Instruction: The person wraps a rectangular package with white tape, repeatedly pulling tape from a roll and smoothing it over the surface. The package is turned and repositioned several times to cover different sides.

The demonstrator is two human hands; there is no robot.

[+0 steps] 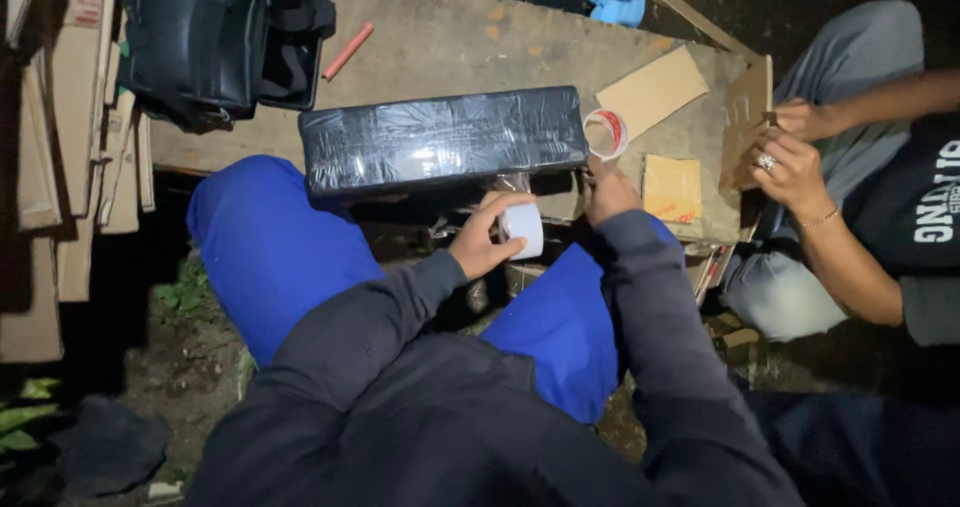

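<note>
— Where does the parcel lie from my hands?

— The long rectangular box wrapped in glossy black plastic film (pixel 445 139) sits on the rough wooden tabletop (pixel 450 42), at about twelve o'clock from my left hand (pixel 487 237) and at ten o'clock from my right hand (pixel 608 192). Its long axis runs nine to three, straight across my view.

— What are my hands doing?

— My left hand is curled around a small white roll of tape (pixel 523 229), gripping it just below the box's near edge. My right hand rests at the box's right near corner; its fingers are turned away from me, so I cannot tell whether they pinch anything.

— Which is nearer?

— I judge the right hand is, as it is nearly touching that corner. A second roll of tape with a red and white core (pixel 606 133) stands against the box's right end, at twelve o'clock from my right hand. Another person's hands (pixel 790 147) hold a brown cardboard piece (pixel 745 122) at three o'clock.
</note>
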